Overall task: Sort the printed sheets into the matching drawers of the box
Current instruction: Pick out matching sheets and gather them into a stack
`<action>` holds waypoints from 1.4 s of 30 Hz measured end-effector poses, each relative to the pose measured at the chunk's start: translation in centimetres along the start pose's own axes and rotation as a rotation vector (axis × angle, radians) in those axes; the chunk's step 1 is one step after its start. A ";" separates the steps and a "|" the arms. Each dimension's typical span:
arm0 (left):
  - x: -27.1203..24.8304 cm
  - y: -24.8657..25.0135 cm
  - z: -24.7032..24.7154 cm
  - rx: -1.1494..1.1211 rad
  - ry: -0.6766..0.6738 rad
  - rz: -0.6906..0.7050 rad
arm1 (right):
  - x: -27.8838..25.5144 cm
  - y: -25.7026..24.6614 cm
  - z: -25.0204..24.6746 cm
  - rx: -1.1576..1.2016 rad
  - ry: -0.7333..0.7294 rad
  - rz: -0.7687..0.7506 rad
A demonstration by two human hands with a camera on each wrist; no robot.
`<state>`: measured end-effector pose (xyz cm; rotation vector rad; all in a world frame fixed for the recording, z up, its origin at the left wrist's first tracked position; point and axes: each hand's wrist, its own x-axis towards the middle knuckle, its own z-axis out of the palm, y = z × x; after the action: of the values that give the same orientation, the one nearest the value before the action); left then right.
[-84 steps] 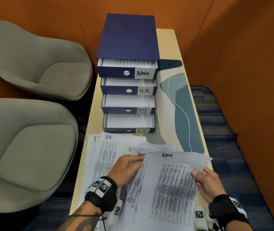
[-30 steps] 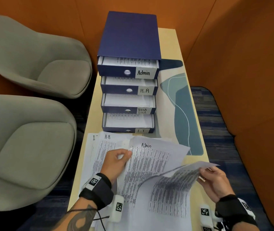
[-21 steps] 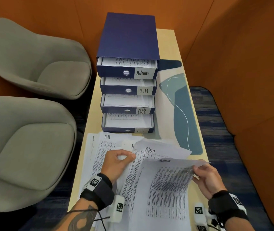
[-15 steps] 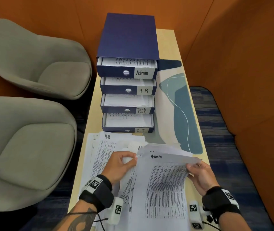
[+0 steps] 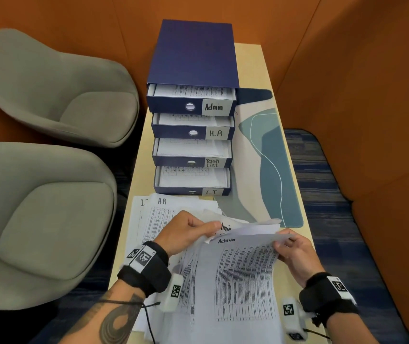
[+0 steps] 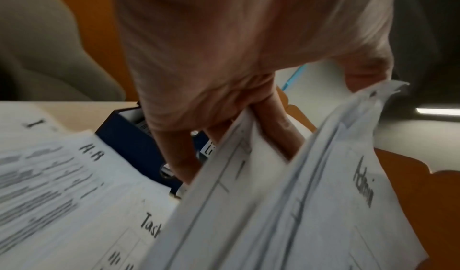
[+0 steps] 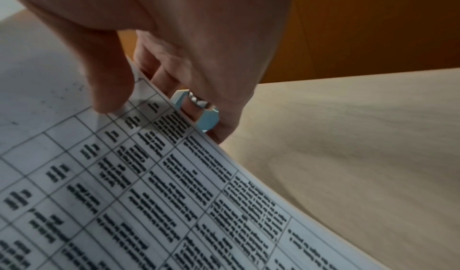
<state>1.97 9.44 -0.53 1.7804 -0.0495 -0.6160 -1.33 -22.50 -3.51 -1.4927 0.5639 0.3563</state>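
Observation:
A dark blue drawer box (image 5: 193,53) stands on the table with four drawers pulled out, labelled Admin (image 5: 214,107), H.R (image 5: 215,133), Task List (image 5: 212,162) and I.T (image 5: 211,192); each holds sheets. Printed sheets (image 5: 153,219) lie fanned in front of it. My right hand (image 5: 294,252) pinches the right edge of a lifted "Admin" sheet (image 5: 243,274), thumb on top (image 7: 109,89). My left hand (image 5: 186,232) pinches the top corners of further raised sheets (image 6: 323,205), one also marked "Admin".
Two grey armchairs (image 5: 49,90) (image 5: 37,219) stand left of the narrow table (image 5: 253,58). A blue-patterned mat (image 5: 268,155) lies right of the box. Orange walls close in behind and to the right.
The right hand's sheet swung from hanging low to lying over the stack, then drew toward me. My left hand shifted right and took hold of the upper sheets' corners.

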 end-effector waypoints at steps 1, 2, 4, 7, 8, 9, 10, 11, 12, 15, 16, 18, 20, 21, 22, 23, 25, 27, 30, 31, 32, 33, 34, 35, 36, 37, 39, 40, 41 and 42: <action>0.2 -0.1 -0.2 0.049 -0.020 -0.004 | 0.0 0.0 0.0 -0.016 -0.001 -0.008; 0.3 0.0 -0.2 0.102 -0.036 -0.022 | 0.1 0.0 0.1 -0.031 0.002 -0.016; 0.3 0.4 -0.2 0.166 -0.072 -0.050 | 0.1 0.0 0.2 -0.056 0.012 -0.029; -0.2 1.5 0.3 0.235 -0.081 -0.062 | 0.0 0.1 0.2 -0.067 0.026 -0.029; -0.4 1.8 0.4 0.249 -0.077 -0.060 | -0.1 0.1 0.2 -0.067 0.031 -0.027; -0.6 1.9 0.3 0.249 -0.086 -0.058 | -0.1 0.1 0.2 -0.069 0.035 -0.026; -0.7 1.9 0.3 0.250 -0.101 -0.056 | -0.2 0.1 0.2 -0.073 0.038 -0.025; -0.9 1.9 0.3 0.259 -0.117 -0.057 | -0.2 0.2 0.2 -0.078 0.039 -0.025; -1.0 1.8 0.2 0.270 -0.126 -0.061 | -0.2 0.2 0.2 -0.083 0.038 -0.025; -1.3 1.7 0.1 0.288 -0.118 -0.072 | -0.3 0.4 0.1 -0.079 0.035 -0.022; -1.4 1.7 0.1 0.268 -0.115 -0.079 | -0.3 0.4 0.0 -0.075 0.034 -0.021; -1.5 1.3 -0.1 0.236 -0.125 -0.073 | -0.3 0.4 0.0 -0.075 0.029 -0.023; -1.7 1.3 -0.3 0.227 -0.157 -0.056 | -0.2 0.5 -0.1 -0.088 0.024 -0.027; -1.7 1.3 -0.3 0.238 -0.171 -0.056 | -0.2 0.5 -0.1 -0.095 0.021 -0.031; -1.8 1.4 -0.3 0.257 -0.180 -0.064 | -0.2 0.5 0.0 -0.098 0.017 -0.033; -1.8 1.5 -0.2 0.279 -0.174 -0.079 | -0.3 0.5 0.0 -0.099 0.013 -0.035; -1.6 1.3 -0.1 0.304 -0.147 -0.096 | -0.4 0.5 0.1 -0.098 0.014 -0.037; -1.4 0.9 -0.2 0.296 -0.141 -0.091 | -0.5 0.5 0.1 -0.093 0.012 -0.035; -1.4 0.9 -0.2 0.240 -0.154 -0.069 | -0.5 0.4 0.0 -0.090 0.015 -0.032; -1.4 0.9 -0.2 0.220 -0.156 -0.059 | -0.4 0.4 -0.1 -0.088 0.017 -0.031; -1.5 1.0 -0.2 0.207 -0.157 -0.052 | -0.4 0.4 -0.1 -0.084 0.018 -0.030; -1.5 1.1 -0.3 0.199 -0.162 -0.045 | -0.4 0.4 -0.1 -0.079 0.016 -0.031; -1.5 1.0 -0.4 0.199 -0.173 -0.038 | -0.4 0.3 -0.1 -0.077 0.014 -0.031; -1.5 0.9 -0.5 0.199 -0.186 -0.033 | -0.5 0.3 0.0 -0.074 0.011 -0.030; -1.5 0.8 -0.6 0.202 -0.195 -0.035 | -0.5 0.2 0.0 -0.071 0.007 -0.029; -1.4 0.8 -0.7 0.201 -0.203 -0.039 | -0.5 0.2 0.0 -0.070 0.003 -0.028; -1.4 0.8 -0.7 0.190 -0.212 -0.045 | -0.5 0.1 0.0 -0.071 -0.005 -0.025; -1.3 0.8 -0.7 0.185 -0.216 -0.046 | -0.5 0.1 0.0 -0.069 -0.009 -0.022; -1.3 0.7 -0.8 0.182 -0.220 -0.046 | -0.4 0.2 0.0 -0.067 -0.012 -0.019; -1.3 0.6 -0.8 0.180 -0.224 -0.046 | -0.4 0.2 -0.1 -0.066 -0.014 -0.017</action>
<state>1.35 10.37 0.61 1.8819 -0.2240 -0.8653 -1.78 -22.50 -3.45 -1.5563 0.5323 0.3755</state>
